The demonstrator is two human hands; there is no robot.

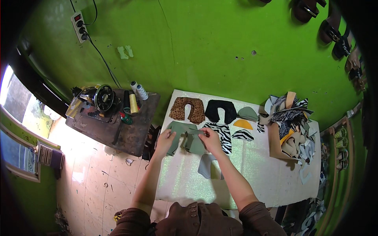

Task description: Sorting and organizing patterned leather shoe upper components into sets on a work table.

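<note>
A sage-green, U-shaped cut piece (192, 142) is raised slightly over the white table, its two arms pointing toward me. My left hand (165, 141) pinches its left side. The fingers of my right hand (211, 138) are closed on its right side. Behind it lie a leopard-print U-shaped piece (178, 107) and a black U-shaped piece (214, 109). A zebra-print piece (225, 135) lies beside my right hand, partly hidden by it. Under my right forearm is a light grey U-shaped piece (204, 166), partly covered.
Half-moon pieces in green (248, 113), yellow (243, 124) and zebra print (243, 135) lie farther right. An open cardboard box (277, 145) overflows with scraps at the table's right. A sewing machine (104, 98) and thread cones (134, 103) stand on a dark table at left.
</note>
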